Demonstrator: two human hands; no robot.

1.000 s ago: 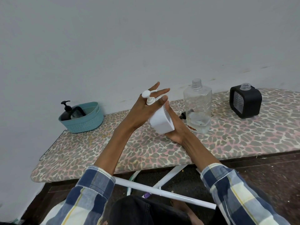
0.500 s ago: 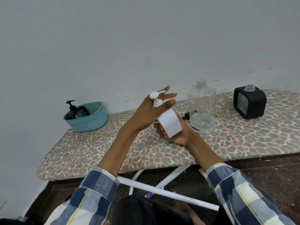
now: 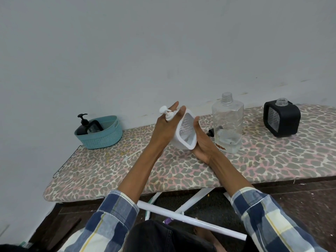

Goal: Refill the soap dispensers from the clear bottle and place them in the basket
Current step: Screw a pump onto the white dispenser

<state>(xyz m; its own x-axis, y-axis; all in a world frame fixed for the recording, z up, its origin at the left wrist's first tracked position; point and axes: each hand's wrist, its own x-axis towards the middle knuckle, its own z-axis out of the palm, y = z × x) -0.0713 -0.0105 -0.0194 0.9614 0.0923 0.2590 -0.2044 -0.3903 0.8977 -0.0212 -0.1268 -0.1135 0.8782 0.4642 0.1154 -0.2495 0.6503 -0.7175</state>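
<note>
step: seating white pump head (image 3: 165, 113) on white square plastic dispenser (image 3: 185, 132), held tilted above board | left hand (image 3: 164, 130) pinches pump between straight fingers, right hand (image 3: 201, 140) cradles body | next: likely tighten, carry to teal woven basket (image 3: 101, 134)

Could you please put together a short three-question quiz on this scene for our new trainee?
1. True or false: the clear bottle is capped.
2. What is in the basket? A) black dispenser B) white dispenser C) clear bottle
3. What do both hands hold above the board?

Key: 1. False, its neck is open. 2. A. 3. The white dispenser, left hand at its pump, right hand beneath.
</note>
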